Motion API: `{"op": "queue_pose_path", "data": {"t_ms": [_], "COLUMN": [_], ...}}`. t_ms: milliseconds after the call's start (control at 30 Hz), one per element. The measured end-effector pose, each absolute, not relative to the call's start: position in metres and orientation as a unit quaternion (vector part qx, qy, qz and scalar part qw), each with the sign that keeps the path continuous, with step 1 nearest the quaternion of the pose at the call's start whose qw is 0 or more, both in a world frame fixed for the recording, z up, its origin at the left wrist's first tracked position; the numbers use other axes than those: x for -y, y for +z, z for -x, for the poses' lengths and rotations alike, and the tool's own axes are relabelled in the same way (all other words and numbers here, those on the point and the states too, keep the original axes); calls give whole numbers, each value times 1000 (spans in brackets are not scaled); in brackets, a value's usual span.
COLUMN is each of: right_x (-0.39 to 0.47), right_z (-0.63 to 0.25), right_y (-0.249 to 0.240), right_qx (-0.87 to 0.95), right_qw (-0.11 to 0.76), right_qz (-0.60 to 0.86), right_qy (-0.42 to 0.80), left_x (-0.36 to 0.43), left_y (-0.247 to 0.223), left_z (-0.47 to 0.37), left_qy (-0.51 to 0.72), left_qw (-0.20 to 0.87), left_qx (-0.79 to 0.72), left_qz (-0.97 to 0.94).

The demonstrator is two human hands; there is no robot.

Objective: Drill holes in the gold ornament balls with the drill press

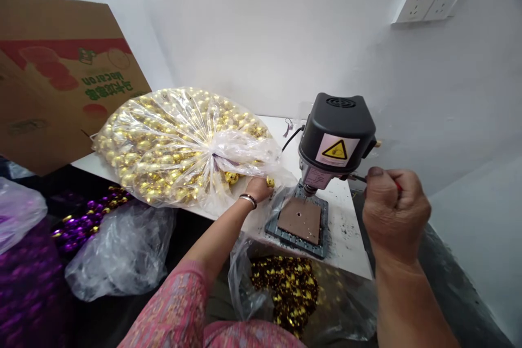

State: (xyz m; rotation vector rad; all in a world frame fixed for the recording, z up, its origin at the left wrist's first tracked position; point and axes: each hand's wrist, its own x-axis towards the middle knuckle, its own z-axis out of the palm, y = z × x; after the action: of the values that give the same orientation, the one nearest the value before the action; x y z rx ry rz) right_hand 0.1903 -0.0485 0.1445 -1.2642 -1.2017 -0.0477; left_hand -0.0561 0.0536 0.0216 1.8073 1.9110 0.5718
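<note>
At the mouth of a clear plastic bag (163,147) full of shiny gold balls, my left hand (259,189) is closed, with a small gold ball (269,181) showing at its fingertips. Thin plastic covers part of that hand. My right hand (393,206) is wrapped round the feed lever (359,178) of a small black bench drill press (338,125). Beneath the drill's chuck (310,190) lies a square brown plate (299,220) with a hole in its middle, on the grey base (322,250). Neither hand touches the plate.
An open bag of gold balls (285,288) sits below the white table's (346,228) front edge. To the left are a cardboard box (61,76), purple balls (85,223) and crumpled clear plastic (122,250). Dark shavings lie around the drill base. Wall sockets (430,2) are at upper right.
</note>
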Motion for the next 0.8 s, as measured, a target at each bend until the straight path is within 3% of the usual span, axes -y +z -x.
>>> {"op": "queue_pose_path", "data": {"t_ms": [67,167,267,500,800], "right_x": [48,47,45,44,43], "right_z": [-189,-188,-188,-190,-186], "right_y": [144,141,136,132,131], "right_qx": [517,498,489,508,532], "right_qw": [644,646,646,639,630], "right_qz": [564,578,586,578,565], "right_qy": [-19,-15,-8,-16,-30], "left_x": [-31,9,41,63,45], "left_y": [24,24,20,6,15], "left_z": [65,76,76,51,27], "left_qy": [265,404,453,460,380], "left_qw": [330,579,701,732,630], "left_qx": [-646,-502,-408,-410,-487], "left_qz": [-636,-498,-371,-290,-470]}}
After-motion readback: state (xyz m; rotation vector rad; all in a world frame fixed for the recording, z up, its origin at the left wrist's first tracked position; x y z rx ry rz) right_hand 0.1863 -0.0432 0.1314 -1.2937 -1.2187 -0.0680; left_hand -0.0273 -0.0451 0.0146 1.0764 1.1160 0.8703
